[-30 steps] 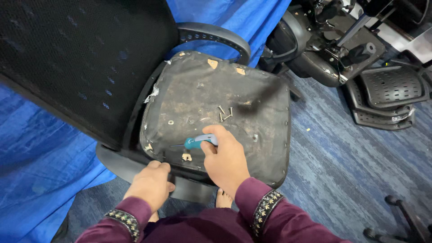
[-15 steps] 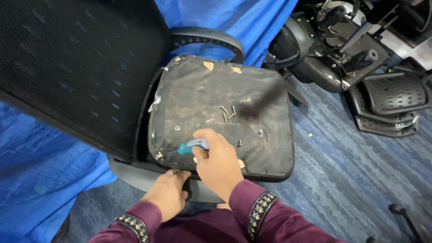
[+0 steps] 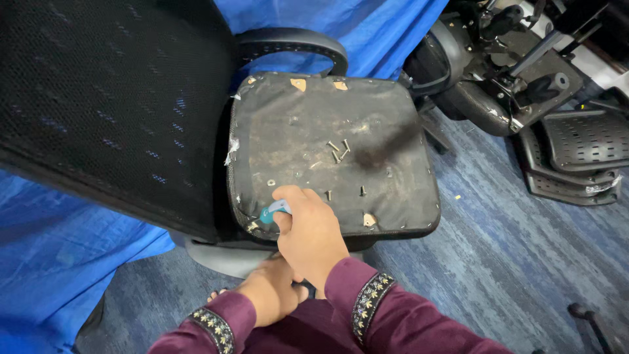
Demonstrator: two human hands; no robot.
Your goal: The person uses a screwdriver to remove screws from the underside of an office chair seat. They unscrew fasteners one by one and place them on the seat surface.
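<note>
Blue tarp [image 3: 52, 262] covered the floor at left and behind the work. An overturned office chair lay on it, its black mesh back [image 3: 111, 98] filling the upper left, one curved armrest [image 3: 291, 42] beyond the seat. The seat underside [image 3: 327, 144], worn dark fabric with torn patches showing tan at the edges, faced up in the middle of the view. More chair parts [image 3: 524, 85] lay heaped at upper right on the grey-blue carpet [image 3: 511, 249].

Right hand [image 3: 308, 229], in a maroon sleeve with an embroidered cuff, was closed around a small screwdriver [image 3: 274, 211] with a teal handle, at the near left corner of the seat underside, tip pointing left. Left hand [image 3: 272, 292] sat lower, under the seat's near edge, partly hidden by the right; whether it gripped anything could not be told.

Loose screws [image 3: 339, 151] lay clustered near the seat's centre, two more [image 3: 345, 193] nearer the right hand.
</note>
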